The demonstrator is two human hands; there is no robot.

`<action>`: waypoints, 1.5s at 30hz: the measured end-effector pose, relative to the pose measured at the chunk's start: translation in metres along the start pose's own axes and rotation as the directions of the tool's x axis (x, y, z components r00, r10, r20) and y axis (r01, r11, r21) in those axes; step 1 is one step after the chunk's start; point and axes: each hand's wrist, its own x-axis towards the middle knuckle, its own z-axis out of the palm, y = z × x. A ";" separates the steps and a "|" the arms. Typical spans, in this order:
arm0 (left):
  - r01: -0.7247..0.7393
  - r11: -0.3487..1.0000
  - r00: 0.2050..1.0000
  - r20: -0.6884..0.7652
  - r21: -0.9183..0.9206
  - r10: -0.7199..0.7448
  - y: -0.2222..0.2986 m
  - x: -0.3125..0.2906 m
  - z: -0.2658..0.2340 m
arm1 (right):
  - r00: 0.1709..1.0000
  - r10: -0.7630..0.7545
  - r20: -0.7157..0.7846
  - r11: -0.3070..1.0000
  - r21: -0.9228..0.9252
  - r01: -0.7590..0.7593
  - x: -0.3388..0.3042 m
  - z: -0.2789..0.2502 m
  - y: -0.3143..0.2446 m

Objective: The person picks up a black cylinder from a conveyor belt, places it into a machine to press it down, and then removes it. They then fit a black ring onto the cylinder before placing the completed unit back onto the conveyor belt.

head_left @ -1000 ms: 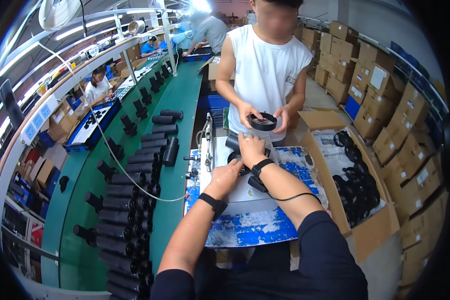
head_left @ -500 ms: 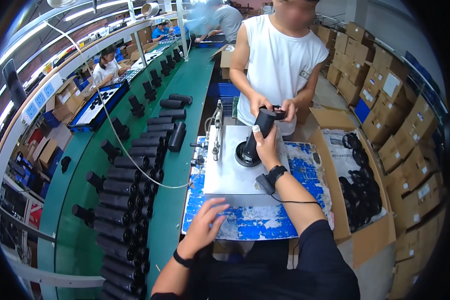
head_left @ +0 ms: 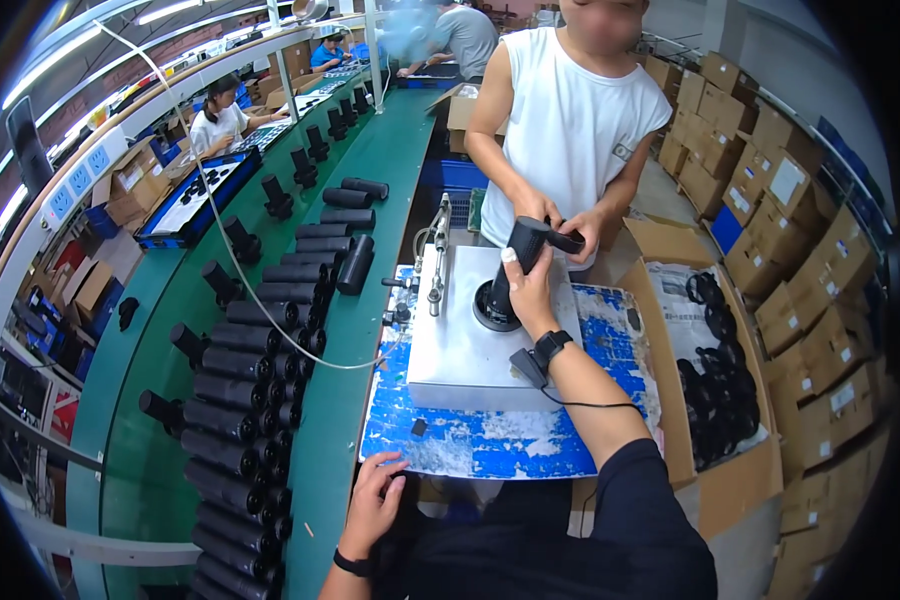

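A black cylindrical housing point(head_left: 526, 244) stands slightly tilted in the round black socket point(head_left: 487, 306) on top of a silver metal box fixture point(head_left: 455, 350). My right hand point(head_left: 532, 285) is wrapped around the housing, with a white covering on the thumb. At the near left edge of the worn blue board point(head_left: 500, 450), my left hand point(head_left: 375, 500) rests with loosely bent fingers apart and nothing visible in it. A small dark piece point(head_left: 419, 427) lies on the board just beyond it. Across the fixture, a co-worker's hands hold a black curved part point(head_left: 567, 242) close to the housing.
Rows of black cylinders point(head_left: 225, 420) cover the green bench point(head_left: 335, 440) on my left. A metal valve assembly point(head_left: 438, 260) is on the fixture's left side, near a pale hose point(head_left: 260, 300). An open carton point(head_left: 680, 430) of black rings stands at right, before stacked boxes point(head_left: 770, 230).
My left hand has drawn back toward the board's near edge, and the small dark piece now shows. My right hand keeps hold of the housing. The co-worker's hands have shifted slightly lower.
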 end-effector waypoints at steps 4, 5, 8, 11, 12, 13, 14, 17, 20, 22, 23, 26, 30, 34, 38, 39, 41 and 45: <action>0.029 1.000 0.999 -0.015 0.013 -0.028 -0.006 -0.011 -0.004 | 0.999 -0.006 0.043 1.000 0.004 0.006 -0.006 -0.010 -0.009; 0.033 0.999 0.999 -0.014 0.021 -0.033 -0.008 -0.014 -0.006 | 0.999 -0.002 0.045 1.000 0.002 0.002 -0.009 -0.015 -0.013; 0.041 0.999 0.999 -0.015 0.030 -0.041 -0.011 -0.016 -0.006 | 0.956 -0.030 0.290 0.991 -0.114 0.066 -0.009 -0.031 -0.025; 0.081 0.996 0.997 0.014 0.027 -0.081 -0.014 -0.015 -0.005 | 0.913 0.046 0.406 0.948 -0.307 0.089 -0.003 -0.043 -0.053; 0.092 0.995 0.995 0.022 0.027 -0.092 -0.013 -0.014 -0.004 | 0.886 0.092 0.454 0.912 -0.395 0.108 -0.001 -0.046 -0.058; 0.064 0.998 0.998 0.015 0.021 -0.065 -0.011 -0.011 -0.003 | 0.882 0.106 0.459 0.912 -0.399 0.098 0.002 -0.048 -0.060; 0.038 0.999 0.999 0.008 0.017 -0.038 -0.009 -0.007 -0.001 | 0.869 0.139 0.474 0.919 -0.388 0.065 0.007 -0.051 -0.059; 0.036 0.999 0.999 0.026 0.019 -0.037 -0.006 -0.003 0.002 | 0.838 0.213 0.503 0.929 -0.369 -0.015 0.016 -0.053 -0.048; 0.072 0.997 0.995 0.068 0.026 -0.074 -0.007 0.004 0.006 | 0.849 0.157 0.505 0.875 -0.469 0.117 0.016 -0.050 -0.034; 0.054 0.998 0.996 0.071 0.024 -0.055 -0.007 0.008 0.007 | 0.873 0.126 0.470 0.866 -0.481 0.134 0.006 -0.043 -0.033; 0.043 0.999 0.996 0.073 0.022 -0.045 -0.007 0.011 0.007 | 0.898 0.077 0.432 0.854 -0.493 0.164 0.000 -0.038 -0.032; 0.015 1.000 0.997 0.080 0.007 -0.015 0.000 0.020 0.011 | 0.919 0.061 0.390 0.887 -0.444 0.129 -0.011 -0.038 -0.023; -0.140 0.989 0.985 0.113 0.047 0.134 0.017 0.054 0.008 | 0.916 0.097 0.389 0.959 -0.283 0.018 -0.007 -0.043 0.000; -0.285 0.941 0.958 0.079 0.182 0.274 0.020 0.138 -0.016 | 0.930 0.117 0.349 0.952 -0.306 -0.005 -0.012 -0.042 -0.007; -0.301 0.898 0.952 0.050 0.321 0.302 -0.013 0.257 -0.035 | 0.952 0.162 0.261 0.911 -0.410 -0.042 -0.012 -0.033 -0.042; -0.316 0.885 0.946 0.045 0.341 0.320 -0.033 0.281 -0.034 | 0.930 0.204 0.305 0.911 -0.406 -0.067 -0.010 -0.035 -0.043; -0.313 0.883 0.948 0.052 0.351 0.315 -0.064 0.316 -0.029 | 0.910 0.231 0.344 0.911 -0.404 -0.079 0.002 -0.043 -0.039; -0.293 0.881 0.956 0.090 0.371 0.280 -0.098 0.349 -0.012 | 0.783 0.120 0.610 0.987 0.012 -0.160 0.012 -0.061 -0.026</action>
